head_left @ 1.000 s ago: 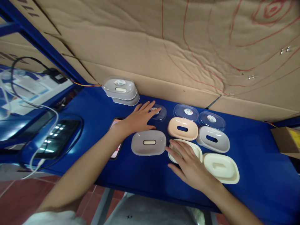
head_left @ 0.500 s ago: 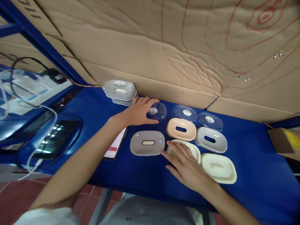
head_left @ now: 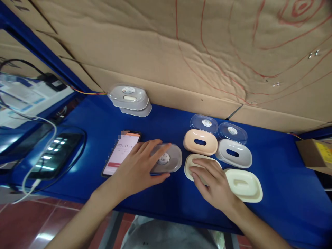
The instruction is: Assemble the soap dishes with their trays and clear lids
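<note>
My left hand (head_left: pixel 141 164) grips a clear oval lid (head_left: pixel 167 158) that now sits on top of a grey oval soap box; the box under it is mostly covered. My right hand (head_left: pixel 214 183) rests palm down, fingers curled, on a cream oval tray (head_left: pixel 188 164). A second cream tray (head_left: pixel 243 185) lies just right of that hand. Behind them stand a peach tray (head_left: pixel 200 142) and a grey tray (head_left: pixel 234 153), each with a clear lid (head_left: pixel 204 123) or clear lid (head_left: pixel 232 131) behind it.
A phone (head_left: pixel 121 152) showing a timer lies left of my left hand. A stack of closed clear-lidded boxes (head_left: pixel 129 100) sits at the back by the cardboard wall (head_left: pixel 181 52). Cables and a dark device (head_left: pixel 55 154) are at far left; a cardboard box (head_left: pixel 315 154) at far right.
My left hand picked up the clear lid from the back row and brought it forward onto the grey box. My right hand slid slightly onto the cream tray.
</note>
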A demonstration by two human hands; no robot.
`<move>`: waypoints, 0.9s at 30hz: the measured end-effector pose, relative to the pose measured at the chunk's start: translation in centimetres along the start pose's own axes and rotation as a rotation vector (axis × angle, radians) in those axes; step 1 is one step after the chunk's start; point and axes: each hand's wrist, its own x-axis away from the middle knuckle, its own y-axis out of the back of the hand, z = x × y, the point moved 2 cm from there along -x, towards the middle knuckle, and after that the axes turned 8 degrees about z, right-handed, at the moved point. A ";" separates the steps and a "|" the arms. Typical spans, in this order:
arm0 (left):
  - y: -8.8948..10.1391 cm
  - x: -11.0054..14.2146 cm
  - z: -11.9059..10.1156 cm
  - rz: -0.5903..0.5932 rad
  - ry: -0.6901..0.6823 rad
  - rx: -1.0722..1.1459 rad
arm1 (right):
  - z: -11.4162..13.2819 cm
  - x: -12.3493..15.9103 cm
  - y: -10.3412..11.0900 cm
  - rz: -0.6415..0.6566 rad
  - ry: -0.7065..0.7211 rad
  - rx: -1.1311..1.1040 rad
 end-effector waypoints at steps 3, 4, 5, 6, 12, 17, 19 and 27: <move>-0.1 0.0 -0.2 -0.011 -0.002 -0.011 | 0.0 0.0 -0.1 0.018 0.013 -0.006; -0.1 0.0 -0.2 -0.013 -0.003 -0.013 | 0.0 0.0 -0.1 0.023 0.022 -0.006; -0.2 0.0 -0.3 -0.016 -0.003 -0.013 | 0.0 0.0 -0.2 0.025 0.029 -0.004; -0.3 0.0 -0.4 -0.014 -0.002 -0.012 | 0.0 -0.1 -0.1 0.026 0.034 -0.002; -1.5 -0.1 -0.7 -0.037 -0.011 -0.038 | -0.1 -0.1 -0.1 0.040 0.020 0.001; -2.2 -0.2 -0.8 -0.065 -0.016 -0.053 | -0.1 -0.1 -0.3 0.075 0.018 0.016; -2.2 -0.3 -0.9 -0.067 -0.020 -0.062 | -0.1 -0.1 -0.3 0.087 0.017 0.023; -2.0 -0.5 -1.3 -0.056 0.005 -0.071 | -0.1 0.0 -0.9 0.154 0.036 0.053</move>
